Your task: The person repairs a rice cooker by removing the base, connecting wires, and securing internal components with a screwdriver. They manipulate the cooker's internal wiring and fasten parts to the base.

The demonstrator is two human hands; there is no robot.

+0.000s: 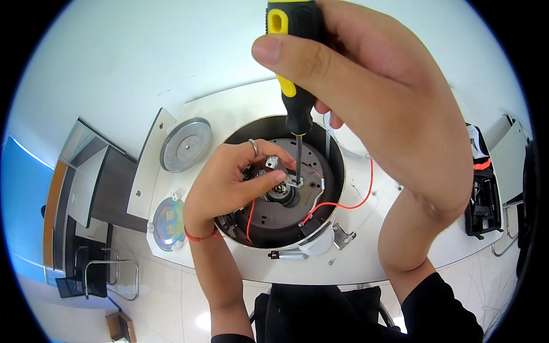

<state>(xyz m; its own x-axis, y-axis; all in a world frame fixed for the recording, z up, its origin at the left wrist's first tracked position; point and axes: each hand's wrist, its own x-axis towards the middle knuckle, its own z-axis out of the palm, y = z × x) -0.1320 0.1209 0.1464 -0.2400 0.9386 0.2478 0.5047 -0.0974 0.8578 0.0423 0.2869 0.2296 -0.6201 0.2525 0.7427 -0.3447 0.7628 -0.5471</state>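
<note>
My right hand (366,86) is wrapped round the handle of a yellow-and-black screwdriver (298,117), held upright. Its shaft reaches down into a round, dark-walled appliance housing (338,206), and the tip meets a small metal fitting (295,181) near the centre. Beside the shaft, my left hand (229,177) reaches in from the left with thumb and fingers pinched at a small silver metal bracket (272,162). A red wire (370,177) loops out over the housing's right side. A white-sleeved wire (318,194) lies across the dark inner base. Part of the centre is hidden by my left fingers.
Left of the housing lie a round grey metal disc (186,146) and a shiny round part (170,224). Near the front edge are a small metal plate (343,236), a grey piece (289,255) and loose screws (331,262). An open black tool case (485,200) sits at the right.
</note>
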